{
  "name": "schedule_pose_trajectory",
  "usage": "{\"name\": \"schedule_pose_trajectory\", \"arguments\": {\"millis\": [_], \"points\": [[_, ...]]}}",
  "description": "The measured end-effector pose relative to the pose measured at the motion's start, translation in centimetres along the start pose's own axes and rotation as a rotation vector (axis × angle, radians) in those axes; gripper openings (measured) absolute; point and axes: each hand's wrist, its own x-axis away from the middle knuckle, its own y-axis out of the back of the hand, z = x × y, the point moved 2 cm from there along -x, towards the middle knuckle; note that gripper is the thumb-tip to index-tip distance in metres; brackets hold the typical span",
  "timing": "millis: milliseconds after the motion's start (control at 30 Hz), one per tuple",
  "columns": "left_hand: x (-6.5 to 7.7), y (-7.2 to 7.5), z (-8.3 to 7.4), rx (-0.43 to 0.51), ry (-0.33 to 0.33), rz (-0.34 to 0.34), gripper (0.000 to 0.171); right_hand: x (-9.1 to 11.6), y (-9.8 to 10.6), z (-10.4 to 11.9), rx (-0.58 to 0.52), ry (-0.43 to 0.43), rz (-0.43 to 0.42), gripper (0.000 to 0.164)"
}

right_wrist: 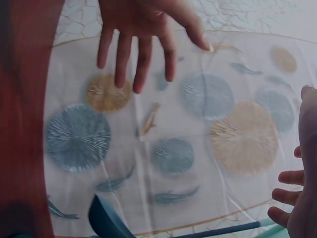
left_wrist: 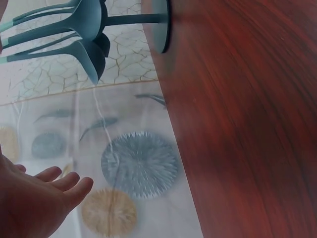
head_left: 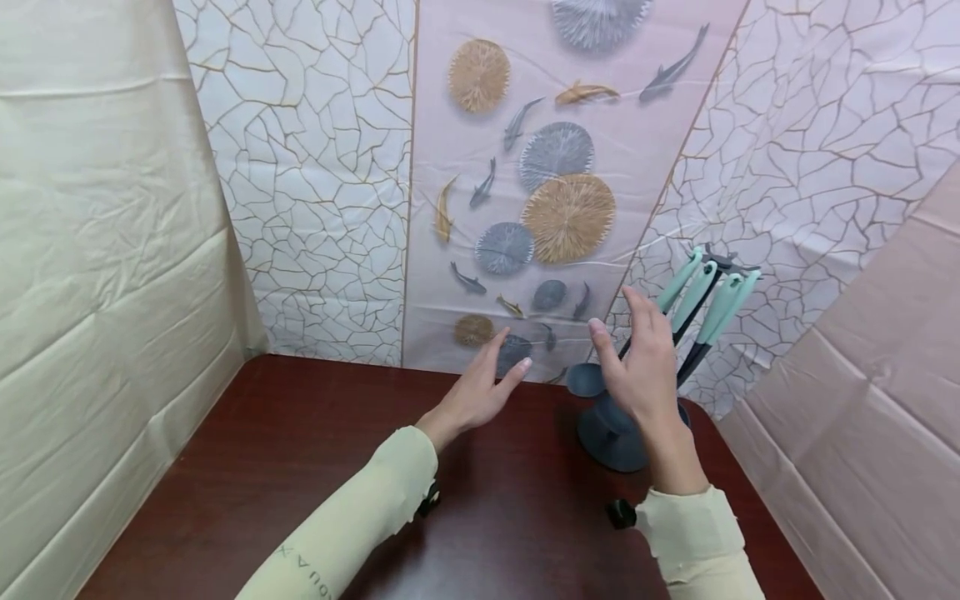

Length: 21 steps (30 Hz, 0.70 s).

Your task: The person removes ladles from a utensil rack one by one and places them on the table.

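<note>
My left hand (head_left: 474,396) is held above the table with its fingers extended and nothing in its grasp. To its right, my right hand (head_left: 647,367) is raised, thumb and fingers spread apart, also holding nothing. Behind the right hand is a rotating-style utensil stand (head_left: 609,446) with a round dark base, partly hidden by that hand and wrist. Dark kitchen utensils with mint-green handles (head_left: 723,308) hang from its top. A ladle (left_wrist: 90,58) hangs there in the left wrist view. The right wrist view shows a ladle bowl (right_wrist: 106,218) below the two hands.
The stand is near the far right corner of the dark red wooden table (head_left: 315,467). Behind the table hangs a cloth backdrop (head_left: 330,167) printed with fish and round shapes. Plain fabric walls (head_left: 97,292) rise on the left and right.
</note>
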Motion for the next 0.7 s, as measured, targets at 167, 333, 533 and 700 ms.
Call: {"name": "schedule_pose_trajectory", "arguments": {"millis": [167, 333, 533, 700], "points": [[-0.6, -0.5, -0.7, 0.013, -0.017, -0.003, 0.086, -0.4, 1.2, -0.1, -0.005, -0.014, -0.052, 0.068], [-1.0, -0.7, -1.6, 0.012, -0.052, -0.016, 0.085, -0.4, 2.1, -0.3, -0.013, -0.022, -0.1, 0.07], [-1.2, -0.4, -2.3, 0.012, -0.068, -0.03, 0.083, -0.9, 3.1, 0.0, -0.034, -0.01, -0.188, 0.072], [-1.6, -0.2, -2.7, 0.017, -0.079, -0.033, 0.085, -1.4, 4.1, 0.2, -0.033, -0.015, -0.252, 0.071]]}}
